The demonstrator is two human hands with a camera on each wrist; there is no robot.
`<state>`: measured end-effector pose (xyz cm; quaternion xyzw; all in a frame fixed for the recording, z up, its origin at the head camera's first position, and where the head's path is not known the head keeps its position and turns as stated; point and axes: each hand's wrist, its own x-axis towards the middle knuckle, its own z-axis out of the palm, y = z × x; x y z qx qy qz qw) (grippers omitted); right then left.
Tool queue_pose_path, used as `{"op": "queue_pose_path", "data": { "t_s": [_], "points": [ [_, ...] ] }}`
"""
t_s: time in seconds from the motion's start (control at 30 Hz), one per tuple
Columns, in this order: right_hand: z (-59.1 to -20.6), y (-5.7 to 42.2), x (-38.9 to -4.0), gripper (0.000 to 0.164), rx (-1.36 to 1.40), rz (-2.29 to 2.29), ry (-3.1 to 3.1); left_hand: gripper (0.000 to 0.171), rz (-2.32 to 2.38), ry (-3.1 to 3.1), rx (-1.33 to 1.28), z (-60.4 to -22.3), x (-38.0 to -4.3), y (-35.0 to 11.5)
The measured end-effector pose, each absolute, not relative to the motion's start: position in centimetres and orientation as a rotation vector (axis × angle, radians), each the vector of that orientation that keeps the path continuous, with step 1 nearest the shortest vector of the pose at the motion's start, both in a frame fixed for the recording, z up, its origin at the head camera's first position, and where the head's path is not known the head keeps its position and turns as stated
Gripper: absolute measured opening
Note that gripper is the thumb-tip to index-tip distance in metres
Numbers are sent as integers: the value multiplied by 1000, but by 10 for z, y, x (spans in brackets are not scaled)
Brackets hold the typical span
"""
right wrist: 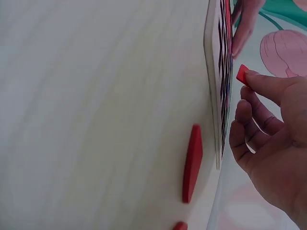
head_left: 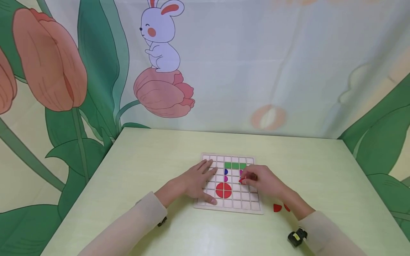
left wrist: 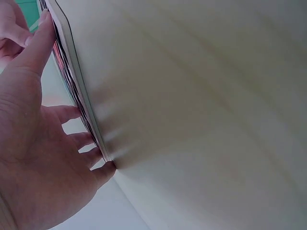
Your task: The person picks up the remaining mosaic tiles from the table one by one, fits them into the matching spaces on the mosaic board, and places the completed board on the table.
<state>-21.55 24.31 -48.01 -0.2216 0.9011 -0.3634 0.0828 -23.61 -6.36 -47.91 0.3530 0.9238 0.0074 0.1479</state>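
Observation:
A square wooden grid board lies on the table. My left hand rests on its left side, fingers spread over the cells and thumb near the front edge. Above the board's right half, my right hand pinches a small red piece between thumb and fingertips. On the grid are a red circle in quarters, a green strip, a blue shape and a magenta shape. Fingers of the right hand partly cover other coloured shapes beside it.
Two loose red pieces, one quarter-shaped and one partly behind the right wrist, lie right of the board. The pale table ends at a printed curtain with a rabbit and tulips. A black device sits at the right cuff.

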Motion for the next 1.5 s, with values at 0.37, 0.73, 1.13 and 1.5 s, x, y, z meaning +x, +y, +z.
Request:
{"op": "queue_pose_path", "data": {
  "t_s": [0.37,0.73,1.13,1.5],
  "points": [
    [-483,228,-219,12,-724,-1017,2636,126,49,2657,1004,-478,-236,-65],
    [-481,223,-220,10,-707,-989,2587,127,60,2656,1007,-480,-236,-66],
    [-479,222,-216,10,-688,-954,2634,127,43,2664,1024,-482,-236,-66],
    [-481,221,-216,12,-708,-922,2660,127,80,2666,1000,-483,-236,-66]
  ]
}}
